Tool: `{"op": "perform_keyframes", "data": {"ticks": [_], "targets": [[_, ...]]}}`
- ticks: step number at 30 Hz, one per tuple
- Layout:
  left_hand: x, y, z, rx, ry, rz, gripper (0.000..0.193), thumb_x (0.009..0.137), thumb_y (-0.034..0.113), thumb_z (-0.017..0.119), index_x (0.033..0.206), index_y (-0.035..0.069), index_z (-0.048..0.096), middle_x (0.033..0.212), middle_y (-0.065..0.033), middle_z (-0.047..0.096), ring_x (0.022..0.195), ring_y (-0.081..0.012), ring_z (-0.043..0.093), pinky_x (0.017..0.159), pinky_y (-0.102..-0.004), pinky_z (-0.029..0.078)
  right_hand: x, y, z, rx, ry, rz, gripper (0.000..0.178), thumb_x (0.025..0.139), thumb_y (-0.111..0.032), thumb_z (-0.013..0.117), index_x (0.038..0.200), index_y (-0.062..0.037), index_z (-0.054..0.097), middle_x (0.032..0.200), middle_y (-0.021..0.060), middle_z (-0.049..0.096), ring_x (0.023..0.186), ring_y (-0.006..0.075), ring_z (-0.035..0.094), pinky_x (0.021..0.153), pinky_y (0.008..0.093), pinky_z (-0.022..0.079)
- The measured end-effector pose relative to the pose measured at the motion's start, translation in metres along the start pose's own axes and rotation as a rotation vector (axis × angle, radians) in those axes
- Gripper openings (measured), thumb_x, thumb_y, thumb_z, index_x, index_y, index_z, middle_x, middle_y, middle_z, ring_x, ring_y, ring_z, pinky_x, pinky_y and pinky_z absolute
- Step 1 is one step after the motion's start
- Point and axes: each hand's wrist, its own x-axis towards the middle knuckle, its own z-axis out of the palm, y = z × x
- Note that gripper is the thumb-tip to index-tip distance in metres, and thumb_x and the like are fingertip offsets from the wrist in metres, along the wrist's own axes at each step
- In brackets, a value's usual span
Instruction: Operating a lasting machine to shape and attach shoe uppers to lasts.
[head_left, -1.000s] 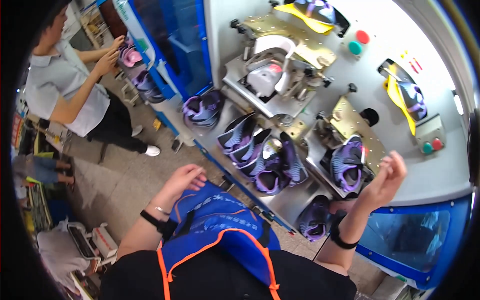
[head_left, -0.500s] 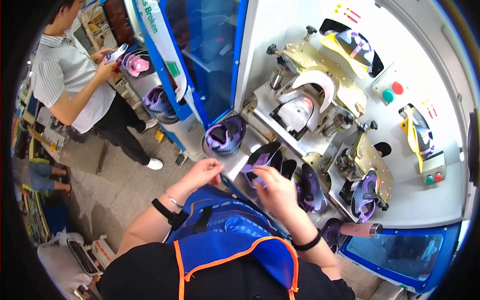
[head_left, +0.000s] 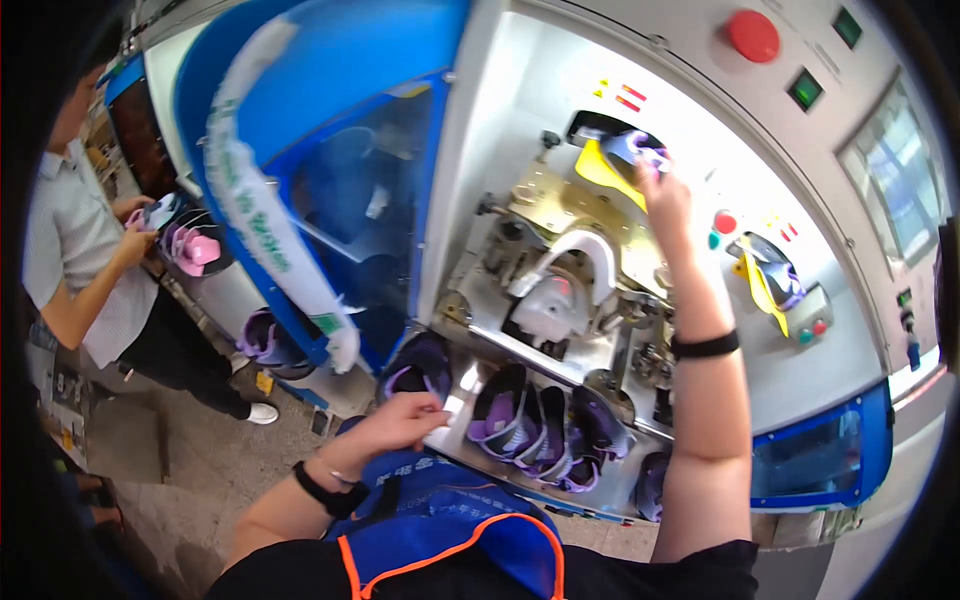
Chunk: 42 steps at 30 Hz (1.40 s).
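Left of centre, low in the frame, the left hand (head_left: 398,424) curls, fingertips together, beside a purple-black shoe (head_left: 420,362). More shoes (head_left: 495,415) line the lower centre. Upper right of centre, the right hand (head_left: 664,188) meets a grey-purple shoe (head_left: 628,147); whether it grips, I cannot tell.

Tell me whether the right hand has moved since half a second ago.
Yes. Judged against the upper yellow piece on the machine, the right hand has moved up and away from the front row of shoes, to beside that piece.
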Motion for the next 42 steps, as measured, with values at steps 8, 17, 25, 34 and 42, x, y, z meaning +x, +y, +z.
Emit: {"op": "perform_keyframes", "data": {"ticks": [8, 17, 25, 34, 42], "targets": [[0.001, 0.038, -0.006, 0.031, -0.008, 0.314, 0.052, 0.092, 0.024, 0.066, 0.136, 0.009, 0.044, 0.066, -0.0009, 0.058, 0.058, -0.0090, 0.059, 0.052, -0.0241, 0.047, 0.021, 0.120, 0.003, -0.461, 0.285, -0.435, 0.041, 0.092, -0.035, 0.062, 0.120, -0.0061, 0.060, 0.107, 0.0216, 0.064, 0.104, 0.0365, 0.061, 0.090, 0.0422, 0.049], [0.010, 0.046, -0.006, -0.474, -0.202, 0.388, 0.070, 0.086, 0.019, 0.073, 0.141, 0.005, 0.032, 0.119, -0.0104, 0.061, 0.088, -0.0176, 0.068, 0.066, -0.0291, 0.057, -0.284, -0.069, 0.052, 0.257, 0.125, -0.470, 0.027, 0.061, -0.010, 0.081, 0.080, -0.0080, 0.061, 0.082, 0.0075, 0.062, 0.070, 0.0274, 0.061, 0.060, 0.0361, 0.050], [0.031, 0.041, 0.003, -0.260, -0.192, 0.259, 0.054, 0.077, 0.000, 0.075, 0.126, 0.003, 0.050, 0.115, -0.0052, 0.063, 0.108, -0.0132, 0.059, 0.093, -0.0322, 0.051, -0.316, -0.039, 0.027, 0.359, 0.024, -0.488, 0.030, 0.067, -0.015, 0.081, 0.091, -0.0070, 0.066, 0.089, 0.0091, 0.062, 0.074, 0.0247, 0.062, 0.062, 0.0322, 0.050], [0.037, 0.046, 0.015, -0.312, -0.419, 0.049, 0.052, 0.087, 0.012, 0.065, 0.133, 0.001, 0.044, 0.120, -0.0109, 0.059, 0.107, -0.0197, 0.062, 0.086, -0.0351, 0.056, -0.291, -0.027, -0.001, 0.311, 0.096, -0.403, 0.037, 0.075, -0.025, 0.074, 0.103, -0.0029, 0.064, 0.105, 0.0144, 0.061, 0.090, 0.0313, 0.059, 0.079, 0.0405, 0.049], [0.135, 0.056, 0.037, -0.549, -0.283, 0.056, 0.034, 0.097, 0.039, 0.056, 0.106, 0.007, 0.061, 0.089, -0.0070, 0.067, 0.074, -0.0167, 0.069, 0.066, -0.0299, 0.059, -0.227, -0.017, 0.052, 0.040, -0.024, -0.194, 0.043, 0.083, -0.029, 0.068, 0.120, -0.0082, 0.060, 0.131, 0.0231, 0.050, 0.120, 0.0455, 0.047, 0.103, 0.0497, 0.039]]}}
